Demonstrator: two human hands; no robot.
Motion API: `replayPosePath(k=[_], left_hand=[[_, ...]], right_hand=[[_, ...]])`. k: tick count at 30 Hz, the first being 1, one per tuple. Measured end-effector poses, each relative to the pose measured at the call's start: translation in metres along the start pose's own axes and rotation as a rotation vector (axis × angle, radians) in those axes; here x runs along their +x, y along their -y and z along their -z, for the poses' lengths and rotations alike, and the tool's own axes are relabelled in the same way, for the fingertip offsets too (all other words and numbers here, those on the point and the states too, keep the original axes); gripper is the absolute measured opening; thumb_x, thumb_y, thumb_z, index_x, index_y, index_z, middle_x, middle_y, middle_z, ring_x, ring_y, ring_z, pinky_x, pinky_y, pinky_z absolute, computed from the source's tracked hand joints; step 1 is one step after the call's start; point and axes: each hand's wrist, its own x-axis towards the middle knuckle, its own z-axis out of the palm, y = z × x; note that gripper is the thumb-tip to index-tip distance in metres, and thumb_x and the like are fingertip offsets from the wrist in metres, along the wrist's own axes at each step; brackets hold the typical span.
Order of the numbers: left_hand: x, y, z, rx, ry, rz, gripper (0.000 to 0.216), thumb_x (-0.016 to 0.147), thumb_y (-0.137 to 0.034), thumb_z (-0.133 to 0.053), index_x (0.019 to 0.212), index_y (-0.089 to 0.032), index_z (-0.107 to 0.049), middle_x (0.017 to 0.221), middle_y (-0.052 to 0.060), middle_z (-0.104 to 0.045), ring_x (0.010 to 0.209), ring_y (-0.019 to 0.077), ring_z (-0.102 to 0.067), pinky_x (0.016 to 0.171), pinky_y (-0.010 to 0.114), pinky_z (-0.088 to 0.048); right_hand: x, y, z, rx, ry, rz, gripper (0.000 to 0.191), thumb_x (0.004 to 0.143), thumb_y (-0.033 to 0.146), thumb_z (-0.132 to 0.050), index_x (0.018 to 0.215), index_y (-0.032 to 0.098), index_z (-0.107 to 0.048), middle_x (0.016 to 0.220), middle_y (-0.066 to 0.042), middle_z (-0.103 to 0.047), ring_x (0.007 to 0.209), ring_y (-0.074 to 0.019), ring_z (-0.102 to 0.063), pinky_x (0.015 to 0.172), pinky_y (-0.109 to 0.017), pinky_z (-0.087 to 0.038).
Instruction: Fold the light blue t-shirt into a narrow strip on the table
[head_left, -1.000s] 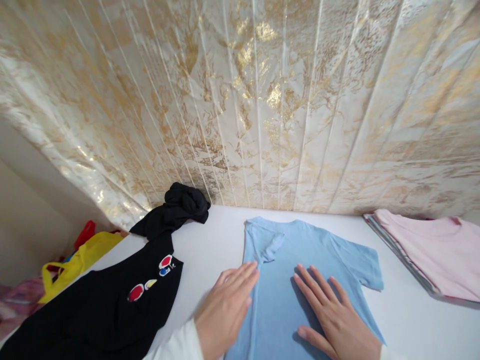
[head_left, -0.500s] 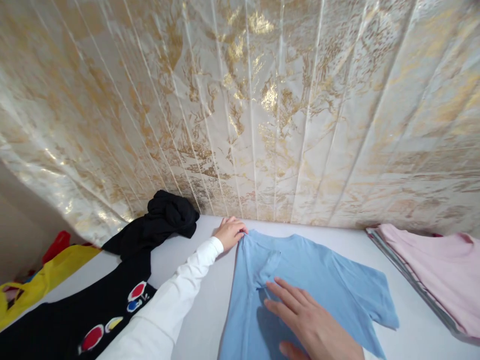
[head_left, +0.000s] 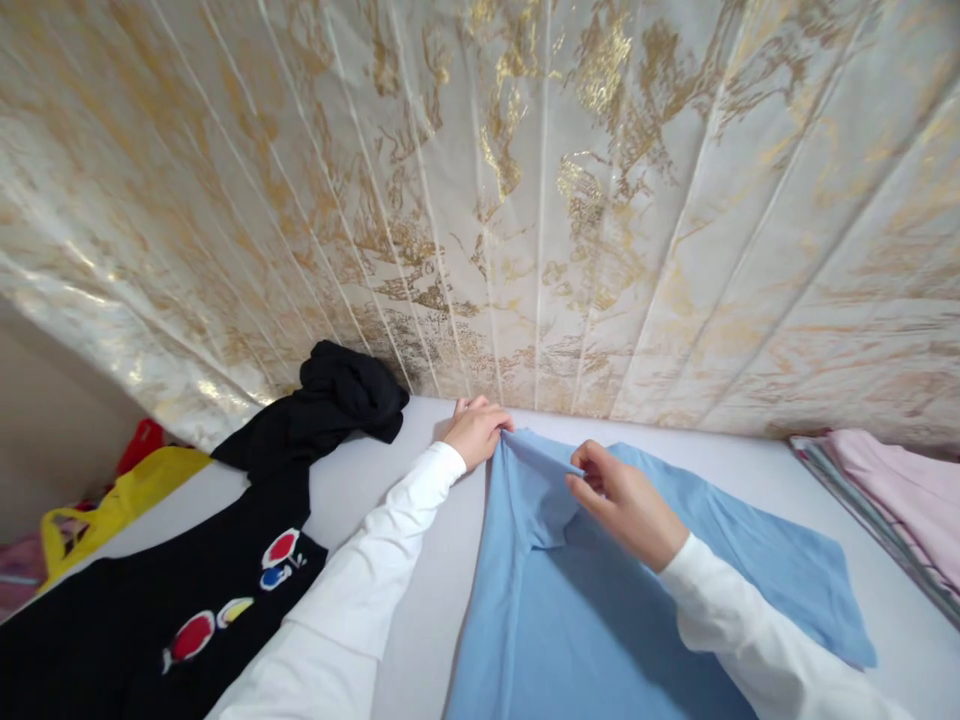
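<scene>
A light blue T-shirt (head_left: 585,620) lies on the white surface, its left side folded inward lengthwise. My left hand (head_left: 478,432) pinches the shirt's far left corner, near the curtain. Over the neckline, my right hand (head_left: 626,500) is closed with thumb and fingers together on an edge of the blue cloth, which lifts slightly between both hands. The shirt's right sleeve (head_left: 817,590) is spread flat. Its lower part runs out of view at the bottom.
On the left lies a black garment (head_left: 150,600) with coloured prints, bunched at its far end. A yellow bag (head_left: 124,515) is beyond it. A folded stack with a pink shirt (head_left: 892,490) on top is at the right. A gold-patterned curtain (head_left: 480,200) hangs behind.
My right hand has moved up and away from over the shirt's middle to its neckline and closed on the cloth there. My left hand keeps its hold on the corner. The view has shifted slightly.
</scene>
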Motion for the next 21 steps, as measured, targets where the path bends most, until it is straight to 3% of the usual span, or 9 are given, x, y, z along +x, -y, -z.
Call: replayPosePath(k=[3,6,12,17,21], left_hand=[[0.001,0.0,-0.004,0.012,-0.011,-0.007,0.026,0.085,-0.006,-0.045,0.086,-0.022,-0.065,0.092,0.001,-0.066,0.097,0.0209,-0.048,0.089,0.038,-0.026],[0.001,-0.001,-0.01,0.028,-0.029,-0.002,0.025,0.086,-0.007,-0.046,0.086,-0.022,-0.065,0.091,0.002,-0.066,0.096,0.0209,-0.048,0.089,0.038,-0.027],[0.001,-0.002,-0.019,0.05,-0.066,0.011,0.024,0.089,-0.008,-0.045,0.09,-0.022,-0.065,0.093,0.001,-0.065,0.099,0.0205,-0.047,0.093,0.038,-0.026],[0.0,-0.004,-0.019,0.066,-0.087,0.037,0.023,0.087,-0.007,-0.046,0.088,-0.022,-0.064,0.092,0.002,-0.065,0.098,0.0207,-0.048,0.092,0.039,-0.027],[0.0,-0.007,-0.019,0.085,-0.112,0.052,0.023,0.086,-0.006,-0.048,0.085,-0.022,-0.064,0.091,0.002,-0.065,0.097,0.0215,-0.048,0.092,0.04,-0.027]], right_hand=[[0.0,0.0,-0.003,0.383,0.018,-0.189,0.025,0.082,0.047,-0.046,0.09,0.027,-0.035,0.063,0.007,-0.053,0.054,-0.0181,-0.062,0.048,-0.029,-0.047],[0.004,-0.012,-0.008,0.451,-0.028,-0.282,0.035,0.078,0.047,-0.052,0.1,0.027,-0.034,0.07,0.006,-0.053,0.056,-0.0182,-0.063,0.041,-0.026,-0.044],[0.007,-0.029,-0.011,0.176,0.035,-0.15,0.047,0.077,0.042,-0.059,0.115,0.019,-0.042,0.058,0.009,-0.048,0.049,-0.0134,-0.05,0.047,-0.025,-0.037],[0.002,-0.013,-0.013,0.268,0.102,-0.007,0.056,0.076,0.032,-0.059,0.125,0.017,-0.037,0.068,0.006,-0.053,0.061,-0.0138,-0.054,0.059,-0.028,-0.045],[0.0,0.003,-0.018,0.377,0.065,-0.048,0.048,0.079,0.035,-0.052,0.122,0.023,-0.035,0.081,0.005,-0.045,0.052,-0.0087,-0.053,0.046,-0.024,-0.049]])
